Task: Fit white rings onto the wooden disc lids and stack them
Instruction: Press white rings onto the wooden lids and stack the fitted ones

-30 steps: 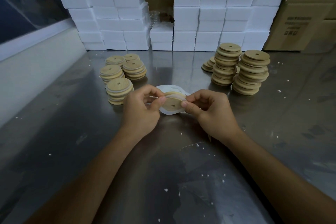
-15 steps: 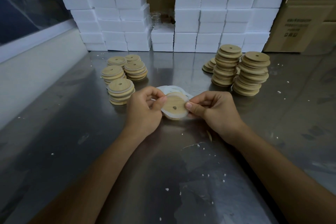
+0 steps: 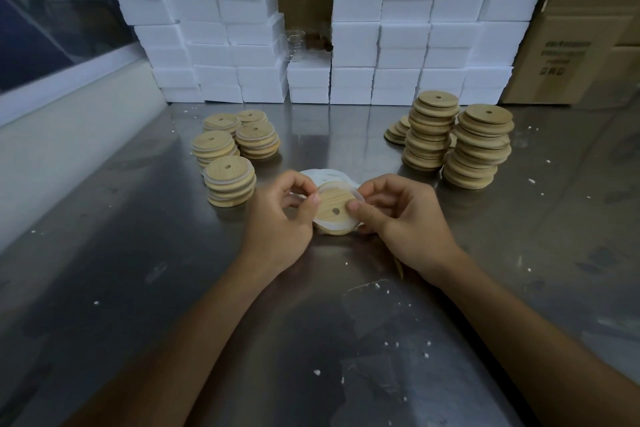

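Wooden disc lid [image 3: 335,207] sits pinched between left hand [image 3: 280,218] and right hand [image 3: 405,218] grips.

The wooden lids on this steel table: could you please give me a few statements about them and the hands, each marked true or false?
1. Both hands, left hand and right hand, hold one wooden lid. True.
2. The held lid has no hole. False: a hole shows near its lower middle.
3. The taller lid stacks stand on the right. True.
4. The foam boxes at the back are black. False: they are white.
5. The ringed stacks on the left are short. True.
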{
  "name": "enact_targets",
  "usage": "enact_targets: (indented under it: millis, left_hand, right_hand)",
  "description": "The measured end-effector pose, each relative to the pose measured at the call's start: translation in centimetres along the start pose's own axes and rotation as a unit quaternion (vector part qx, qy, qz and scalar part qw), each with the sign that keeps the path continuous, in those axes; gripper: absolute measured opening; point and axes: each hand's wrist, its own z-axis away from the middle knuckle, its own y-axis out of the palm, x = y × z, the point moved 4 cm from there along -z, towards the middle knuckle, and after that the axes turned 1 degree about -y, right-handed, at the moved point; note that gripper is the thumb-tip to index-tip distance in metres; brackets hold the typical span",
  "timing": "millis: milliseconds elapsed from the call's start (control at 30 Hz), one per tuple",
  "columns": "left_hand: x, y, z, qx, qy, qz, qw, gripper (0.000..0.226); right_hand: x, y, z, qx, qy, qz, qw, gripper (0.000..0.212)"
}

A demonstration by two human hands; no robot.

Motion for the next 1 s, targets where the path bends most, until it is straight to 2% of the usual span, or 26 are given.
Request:
enact_targets:
  millis: [133,300,467,667,833,1000]
  left_hand:
    - [-0.5,0.0,0.2,0.002,0.062,-0.039,0.997,0.007]
    - [-0.5,-0.3,0.0,0.008,0.058,-0.047,0.997,0.007]
    - [-0.2,-0.8,-0.1,0.008,0.033,-0.042,0.999,0.030]
    - [0.4,-0.9,-0.4,0.009,-0.007,-0.002,1.000,0.032]
    - [0.4,-0.8,-0.4,0.022,-0.020,0.019,0.999,0.032]
    - [0.5,-0.8,-0.4,0.024,-0.055,0.058,0.997,0.026]
  right_hand:
    - [0.5,0.1,0.3,-0.020,-0.057,0.061,0.996,0.008]
    - [0.7,0.1,0.5,-0.031,-0.087,0.115,0.989,0.010]
    - [0.4,-0.1,0.5,-0.037,-0.076,0.121,0.989,0.008]
    - [-0.2,-0.2,0.0,-0.011,-0.012,0.059,0.998,0.011]
    - [-0.4,-0.4,-0.1,-0.007,0.059,-0.061,0.996,0.007]
    - [-0.6,-0.6,-0.2,0.007,0.061,-0.082,0.995,0.007]
